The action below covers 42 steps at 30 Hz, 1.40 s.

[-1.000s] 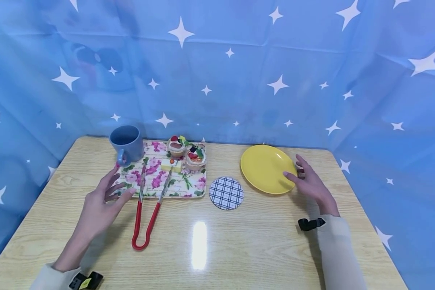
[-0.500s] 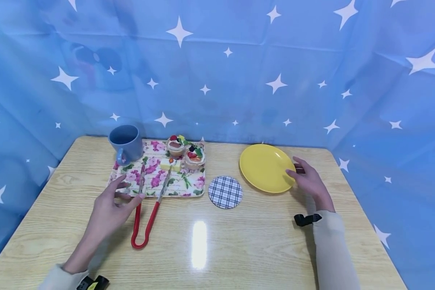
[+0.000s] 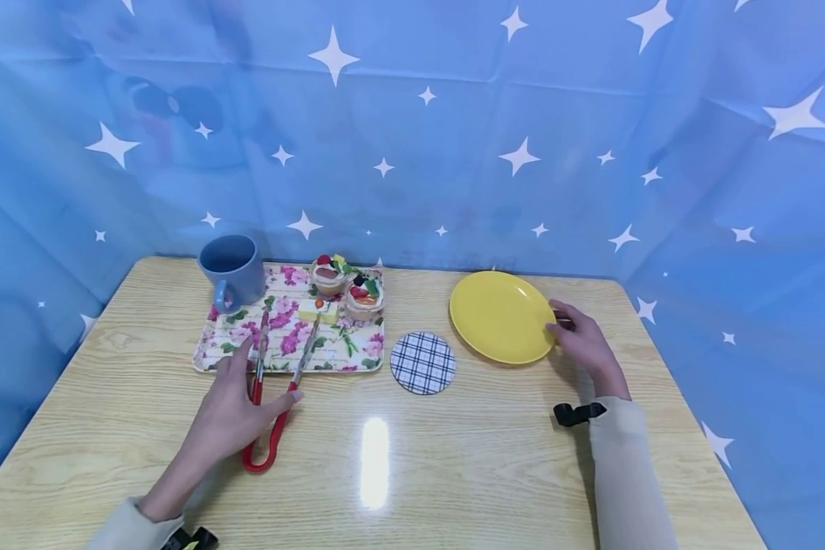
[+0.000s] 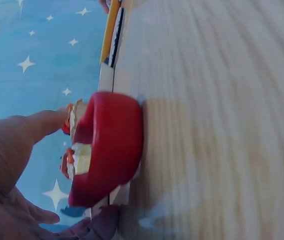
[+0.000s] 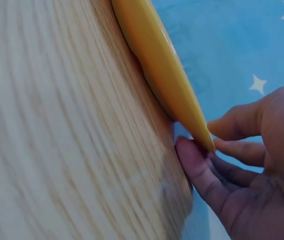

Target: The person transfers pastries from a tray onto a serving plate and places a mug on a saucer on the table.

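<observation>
Left hand: your left hand (image 3: 230, 416) spreads over the tongs (image 3: 279, 428), thumb at the right arm, fingers beyond the left arm; contact cannot be confirmed.
Right hand: your right hand (image 3: 587, 344) pinches the right rim of the yellow plate (image 3: 500, 317), with the thumb on top.
Tongs position: the red bend faces you on the table (image 3: 454, 466); the metal arms lie apart over the front edge of the floral tray (image 3: 347, 355), the right tip at the cake slice (image 3: 326, 314).
Tray contents: two fruit tarts (image 3: 363, 299) sit at the back right, behind the cake slice; the blue mug (image 3: 239, 273) stands at the back left corner, handle towards you.
Clearance, centre: the checked coaster (image 3: 422, 363) lies just beside the tray's right edge, with a strip of bare wood between it and the plate.
Clearance, front and back: you have bare table along the front; tray and plate sit near the back edge, close to the starred curtain (image 3: 412, 198).
Left wrist view: the broad red bend appears end-on.
Right wrist view: the plate's underside and your fingers beneath its rim are visible, hidden from the head view.
Markings: small print runs between the tray's flowers, too small to read.
</observation>
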Available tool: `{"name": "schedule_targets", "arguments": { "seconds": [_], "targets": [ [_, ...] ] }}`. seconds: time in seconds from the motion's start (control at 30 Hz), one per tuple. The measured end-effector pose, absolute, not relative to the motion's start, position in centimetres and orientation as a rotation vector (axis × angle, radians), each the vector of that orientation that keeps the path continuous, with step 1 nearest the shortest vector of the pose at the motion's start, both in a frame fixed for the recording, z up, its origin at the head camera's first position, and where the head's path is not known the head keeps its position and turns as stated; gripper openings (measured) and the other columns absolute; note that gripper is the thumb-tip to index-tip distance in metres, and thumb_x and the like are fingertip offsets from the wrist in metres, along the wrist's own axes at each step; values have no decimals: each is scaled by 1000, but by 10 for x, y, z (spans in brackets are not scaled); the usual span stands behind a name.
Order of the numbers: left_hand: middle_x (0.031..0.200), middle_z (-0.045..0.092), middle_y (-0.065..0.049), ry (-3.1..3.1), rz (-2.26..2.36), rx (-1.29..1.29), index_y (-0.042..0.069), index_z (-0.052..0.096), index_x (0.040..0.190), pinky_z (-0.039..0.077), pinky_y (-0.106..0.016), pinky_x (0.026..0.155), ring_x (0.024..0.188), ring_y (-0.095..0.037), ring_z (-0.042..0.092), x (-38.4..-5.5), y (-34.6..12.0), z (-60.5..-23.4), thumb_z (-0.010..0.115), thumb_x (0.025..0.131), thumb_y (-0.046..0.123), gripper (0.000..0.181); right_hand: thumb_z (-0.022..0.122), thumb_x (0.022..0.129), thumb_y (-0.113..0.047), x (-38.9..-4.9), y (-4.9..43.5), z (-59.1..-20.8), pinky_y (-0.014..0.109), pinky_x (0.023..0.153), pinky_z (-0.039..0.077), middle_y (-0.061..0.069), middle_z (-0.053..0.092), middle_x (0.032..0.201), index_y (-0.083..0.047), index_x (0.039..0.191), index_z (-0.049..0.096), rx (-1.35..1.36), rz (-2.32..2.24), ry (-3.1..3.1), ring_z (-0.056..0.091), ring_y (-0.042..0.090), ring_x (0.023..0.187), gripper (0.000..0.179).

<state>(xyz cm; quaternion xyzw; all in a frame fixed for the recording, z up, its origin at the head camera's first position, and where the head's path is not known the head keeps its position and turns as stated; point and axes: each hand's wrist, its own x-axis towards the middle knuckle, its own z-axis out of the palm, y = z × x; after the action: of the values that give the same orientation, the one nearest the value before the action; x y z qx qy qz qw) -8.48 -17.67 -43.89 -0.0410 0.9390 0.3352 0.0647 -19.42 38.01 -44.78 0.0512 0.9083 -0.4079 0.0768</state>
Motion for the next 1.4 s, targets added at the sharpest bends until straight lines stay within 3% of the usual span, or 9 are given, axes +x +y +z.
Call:
{"name": "schedule_targets", "arguments": {
  "seconds": [0.07,0.17,0.3,0.47,0.57,0.73,0.9,1.1,1.4],
  "targets": [
    [147,32,-36,2821,979,-139,16,1,166,59,-54,73,107,-48,56,-86,-173,-440,78,77,69,129,47,108,-22,-194,381,-449,26,83,51,26,42,154,-11,163,27,160,-1251,2703,48,37,131,59],
    [143,32,-35,2808,961,-164,23,-2,166,53,-38,56,89,-40,57,-88,-169,-441,84,74,64,132,47,108,-20,-195,381,-450,23,76,54,26,42,152,-12,163,27,181,-1324,2659,52,32,123,59],
    [140,32,-35,2807,951,-187,20,-1,166,45,-33,48,79,-34,54,-89,-165,-441,90,73,50,135,48,107,-18,-195,380,-451,25,76,56,25,44,149,-13,163,28,209,-1378,2635,54,23,112,59],
    [138,36,-34,2849,911,-176,0,14,163,52,-43,60,92,-39,54,-89,-164,-439,90,73,47,127,48,107,-17,-195,380,-451,25,76,56,24,45,148,-13,163,29,229,-1380,2639,54,16,107,59],
    [136,38,-33,2880,900,-168,-7,22,159,53,-43,64,95,-39,54,-88,-165,-439,89,75,45,119,48,107,-17,-195,380,-451,24,77,55,24,45,148,-13,162,29,234,-1386,2631,54,16,107,58],
    [132,40,-31,2881,940,-165,-8,28,157,43,-34,56,86,-34,52,-85,-167,-439,89,77,40,111,47,107,-15,-194,379,-451,23,77,55,24,45,146,-12,162,31,239,-1382,2631,54,17,107,57],
    [121,43,-27,2885,962,-154,-13,36,150,38,-33,58,82,-30,50,-84,-169,-438,87,79,36,100,47,107,-15,-194,379,-450,23,76,55,24,46,146,-12,162,31,245,-1380,2637,54,19,109,57],
    [115,45,-27,2892,993,-125,-14,39,147,38,-32,58,84,-31,50,-82,-175,-438,82,84,31,88,49,107,-16,-194,381,-453,24,76,56,24,46,146,-14,162,32,255,-1393,2634,55,22,111,58],
    [115,51,-27,2916,977,-78,-6,41,148,46,-38,66,92,-34,54,-79,-180,-439,78,87,31,80,50,106,-16,-195,380,-453,22,77,56,24,46,148,-14,162,32,270,-1410,2619,55,25,115,58]
  ]
}}
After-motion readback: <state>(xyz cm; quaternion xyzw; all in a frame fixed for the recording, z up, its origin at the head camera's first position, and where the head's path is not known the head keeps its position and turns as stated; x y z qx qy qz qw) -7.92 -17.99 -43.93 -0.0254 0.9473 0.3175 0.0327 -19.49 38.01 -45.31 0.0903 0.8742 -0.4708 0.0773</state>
